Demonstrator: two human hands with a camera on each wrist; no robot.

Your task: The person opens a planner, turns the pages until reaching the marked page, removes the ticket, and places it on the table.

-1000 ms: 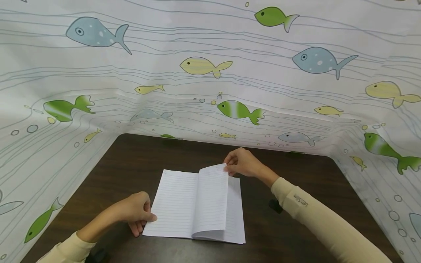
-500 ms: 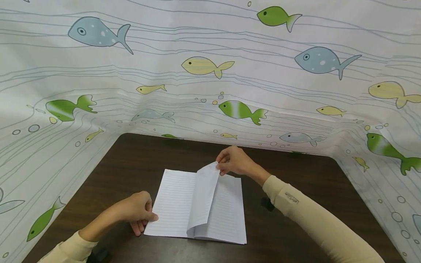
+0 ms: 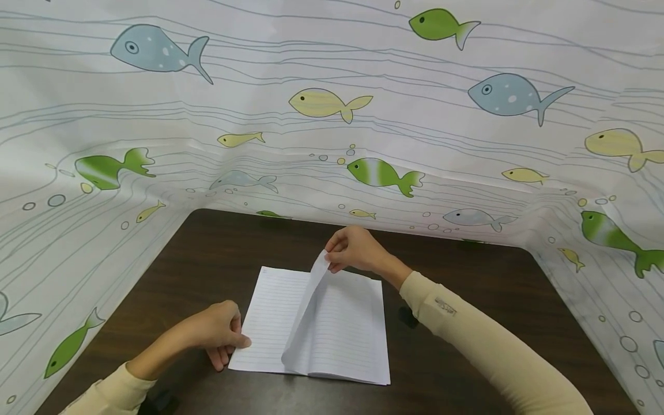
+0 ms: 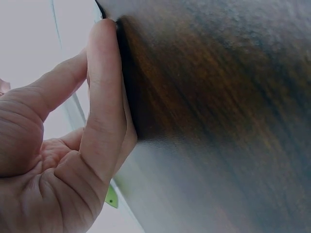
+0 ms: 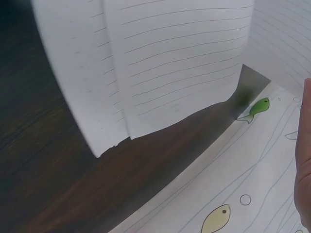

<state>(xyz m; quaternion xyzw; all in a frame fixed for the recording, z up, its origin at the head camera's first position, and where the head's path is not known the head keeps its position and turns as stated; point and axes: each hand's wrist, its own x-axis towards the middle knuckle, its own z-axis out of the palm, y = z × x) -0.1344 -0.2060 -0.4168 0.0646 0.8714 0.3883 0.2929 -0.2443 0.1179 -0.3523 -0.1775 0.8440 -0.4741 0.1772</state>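
Observation:
An open notebook [image 3: 347,328] with white lined pages lies flat in the head view. My left hand [image 3: 220,329] holds its lower left edge, thumb on top of the page and fingers at the side and below. The left wrist view shows the fingers of this hand [image 4: 104,97] close along the dark tabletop. My right hand [image 3: 355,251] pinches the top corner of one page [image 3: 301,320], which stands up near the spine. In the right wrist view, the right-side page [image 5: 180,58] lies below, and only part of the right hand [image 5: 303,155] shows at the edge.
The notebook rests on a dark brown wooden table [image 3: 233,242]. A white fish-patterned sheet [image 3: 321,57] rises behind the table and along both sides. A small black object [image 3: 408,317] shows under the right forearm, and another dark one [image 3: 158,400] by the left sleeve.
My right hand has moved left with the page, lifting it from over the right side to nearly upright at the spine. The left hand stays at the notebook's lower left edge.

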